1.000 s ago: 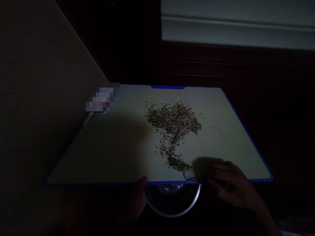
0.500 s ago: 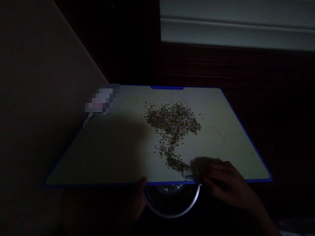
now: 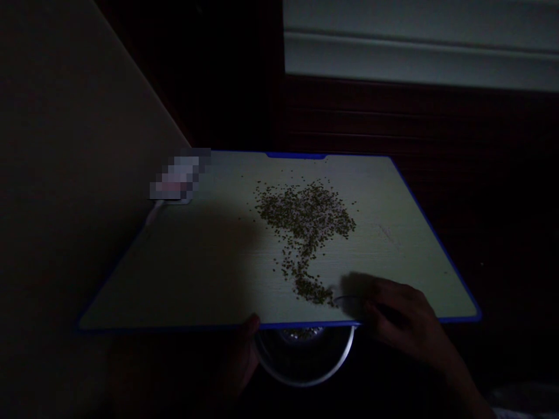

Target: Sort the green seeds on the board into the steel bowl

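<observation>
In the dim head view, a pale board (image 3: pixel 209 273) with a blue rim carries a scatter of small brownish-green seeds (image 3: pixel 310 212). A narrow trail of them curves toward the near edge. My right hand (image 3: pixel 404 317) is closed on a small spoon-like tool (image 3: pixel 347 299), whose tip meets the trail's near end; shadow blurs its shape. Below the near edge is a metal bowl (image 3: pixel 301 384) with some seeds inside, partly covered by the board. My left hand (image 3: pixel 244 355) grips the bowl's left side, thumb at the board's edge; its other fingers are lost in darkness.
A blurred-out pale object (image 3: pixel 178 177) with a cord lies on the board's far left corner. A plain wall (image 3: pixel 65 145) rises along the left. Dark reddish panelling (image 3: pixel 371 119) stands behind the board, beneath pale horizontal slats (image 3: pixel 414 55).
My right hand has shifted slightly, bringing the tool from the board's near edge up to the end of the seed trail. My left hand and the bowl stay put.
</observation>
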Action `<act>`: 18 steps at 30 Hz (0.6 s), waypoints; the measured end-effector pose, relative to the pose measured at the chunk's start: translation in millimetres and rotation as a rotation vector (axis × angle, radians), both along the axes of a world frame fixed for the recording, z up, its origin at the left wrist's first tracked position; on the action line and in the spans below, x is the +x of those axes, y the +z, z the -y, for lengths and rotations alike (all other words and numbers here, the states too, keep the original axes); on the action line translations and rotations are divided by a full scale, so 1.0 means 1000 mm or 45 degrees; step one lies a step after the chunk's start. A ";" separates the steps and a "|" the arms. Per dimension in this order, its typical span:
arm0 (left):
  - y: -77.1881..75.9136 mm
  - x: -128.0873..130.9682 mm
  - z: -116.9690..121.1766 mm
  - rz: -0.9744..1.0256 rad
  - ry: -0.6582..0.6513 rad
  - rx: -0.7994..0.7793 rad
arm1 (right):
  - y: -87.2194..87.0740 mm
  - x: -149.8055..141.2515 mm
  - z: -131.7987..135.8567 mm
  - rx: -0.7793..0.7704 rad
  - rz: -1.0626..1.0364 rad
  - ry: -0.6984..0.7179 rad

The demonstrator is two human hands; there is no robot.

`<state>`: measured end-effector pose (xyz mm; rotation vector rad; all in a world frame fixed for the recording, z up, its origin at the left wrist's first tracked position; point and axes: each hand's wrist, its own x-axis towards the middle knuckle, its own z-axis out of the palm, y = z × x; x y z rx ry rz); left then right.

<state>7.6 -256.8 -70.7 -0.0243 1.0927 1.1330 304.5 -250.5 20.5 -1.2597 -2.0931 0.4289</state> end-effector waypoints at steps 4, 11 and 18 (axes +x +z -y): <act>-0.002 0.000 0.000 -0.038 0.066 0.019 | 0.002 0.004 0.002 -0.013 -0.023 -0.044; -0.001 -0.001 0.000 -0.028 0.098 -0.090 | -0.001 0.005 0.005 0.002 -0.042 0.029; -0.004 -0.004 0.002 -0.009 -0.008 -0.033 | -0.003 0.011 0.006 0.020 0.069 0.088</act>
